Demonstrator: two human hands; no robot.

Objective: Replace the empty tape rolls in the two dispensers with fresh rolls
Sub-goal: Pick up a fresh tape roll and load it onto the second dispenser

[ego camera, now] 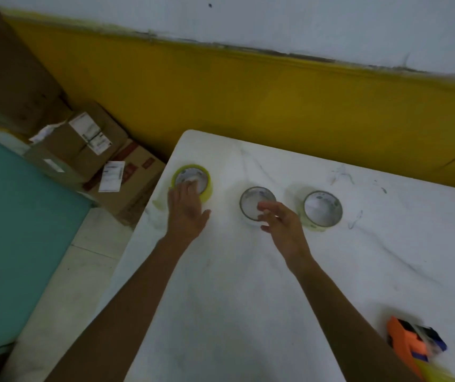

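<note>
Three tape rolls lie flat in a row on the white table (248,285). The thick yellow roll (206,179) is at the left; my left hand (186,209) rests over its near side with fingers spread, touching its rim. In the middle lies a thin, nearly bare roll (251,195); my right hand (281,221) hovers over its near edge, fingers apart, holding nothing. A third pale yellowish roll (323,210) lies to the right, untouched. An orange and blue tape dispenser (414,343) lies blurred at the table's near right corner.
Cardboard boxes (88,158) with labels are stacked on the floor left of the table, by the yellow wall (248,106). A teal surface (14,230) fills the left side. The table's left edge runs diagonally beside my left arm.
</note>
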